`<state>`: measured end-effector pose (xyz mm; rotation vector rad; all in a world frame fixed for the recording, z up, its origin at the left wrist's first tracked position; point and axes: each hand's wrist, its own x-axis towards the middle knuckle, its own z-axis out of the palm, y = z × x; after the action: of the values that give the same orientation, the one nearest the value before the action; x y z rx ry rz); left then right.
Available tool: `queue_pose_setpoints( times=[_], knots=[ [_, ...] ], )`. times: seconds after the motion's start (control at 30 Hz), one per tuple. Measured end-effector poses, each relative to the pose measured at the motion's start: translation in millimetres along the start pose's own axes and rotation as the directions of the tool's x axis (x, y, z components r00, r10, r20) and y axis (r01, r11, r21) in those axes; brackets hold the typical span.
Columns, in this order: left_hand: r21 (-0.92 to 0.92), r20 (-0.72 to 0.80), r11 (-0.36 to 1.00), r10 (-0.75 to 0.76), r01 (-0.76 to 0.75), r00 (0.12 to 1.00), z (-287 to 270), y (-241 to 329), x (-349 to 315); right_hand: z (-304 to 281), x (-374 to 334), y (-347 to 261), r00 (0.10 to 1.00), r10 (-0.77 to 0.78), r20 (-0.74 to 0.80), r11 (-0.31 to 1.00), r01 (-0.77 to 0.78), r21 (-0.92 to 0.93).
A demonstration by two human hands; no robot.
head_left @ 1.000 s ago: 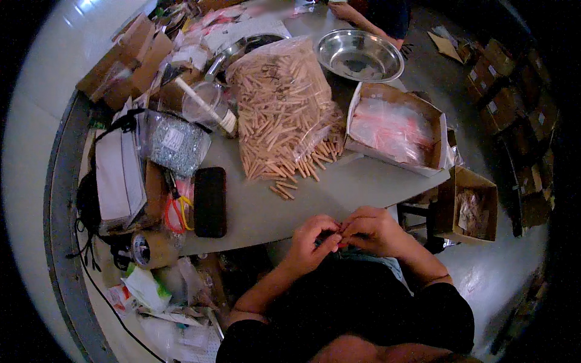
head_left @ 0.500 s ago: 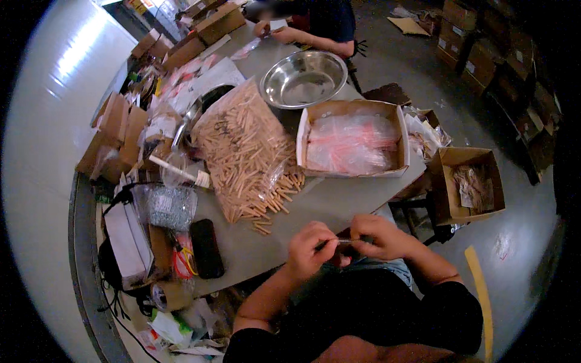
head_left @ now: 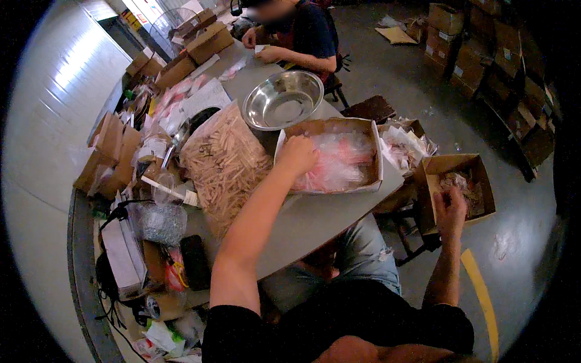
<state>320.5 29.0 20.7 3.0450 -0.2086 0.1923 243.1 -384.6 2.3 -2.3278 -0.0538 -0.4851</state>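
My left hand (head_left: 298, 156) reaches into a shallow open carton (head_left: 379, 163) at its left end. The fingers point down and are partly hidden, touching or close to the clear and pink plastic bags (head_left: 348, 157) there. My right hand (head_left: 451, 212) hangs over the near edge of a brown cardboard box (head_left: 426, 209) on the right, its fingers bent but slightly apart, with nothing visible in them. Crumpled clear packets (head_left: 455, 181) lie in that box. Left of my left forearm sits a large clear bag of short wooden sticks (head_left: 224, 163).
Behind the carton stands a steel basin (head_left: 283, 100) on the table (head_left: 302, 221). A black case (head_left: 193, 263) and a bag of small metal parts (head_left: 162, 222) lie at the left. Across the table a co-worker's hand (head_left: 269, 53) holds something white. Stacked cartons (head_left: 466, 66) stand at far right.
My hands have parted from a thin piece held between them at the table edge. The left moved forward into the shallow carton, the right out to the cardboard box. The view has shifted slightly.
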Motion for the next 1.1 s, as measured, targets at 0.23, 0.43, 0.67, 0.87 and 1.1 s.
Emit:
queue_pose_setpoints(
  times=[0.23, 0.43, 0.67, 0.87, 1.1],
  knots=[
    [-0.343, -0.218, 0.927, -0.236, 0.151, 0.947, -3.2, -4.3, 3.2, 20.0, -10.1, 0.1, 0.984, -0.178, 0.025, 0.982, 0.176, 0.063],
    [-0.776, -0.151, 0.616, -0.394, 0.138, 0.907, -34.6, -10.0, -28.3, 41.3, -16.3, -45.4, 0.917, -0.363, 0.164, 0.928, 0.341, 0.151],
    [-0.864, -0.275, 0.504, -0.462, -0.006, 0.843, -81.9, -13.8, -129.8, 82.9, -56.8, -115.0, 0.750, -0.466, 0.470, 0.869, 0.287, 0.403],
    [-0.939, -0.238, 0.342, -0.719, 0.033, 0.652, -84.4, -24.4, -275.4, 138.6, -89.4, -172.6, 0.501, -0.667, 0.551, 0.745, 0.446, 0.496],
    [-0.987, 0.083, -0.146, -0.825, -0.068, 0.558, -35.2, 34.9, -384.5, 190.6, -134.8, -254.9, 0.404, -0.674, 0.618, 0.729, 0.499, 0.469]
  ],
)
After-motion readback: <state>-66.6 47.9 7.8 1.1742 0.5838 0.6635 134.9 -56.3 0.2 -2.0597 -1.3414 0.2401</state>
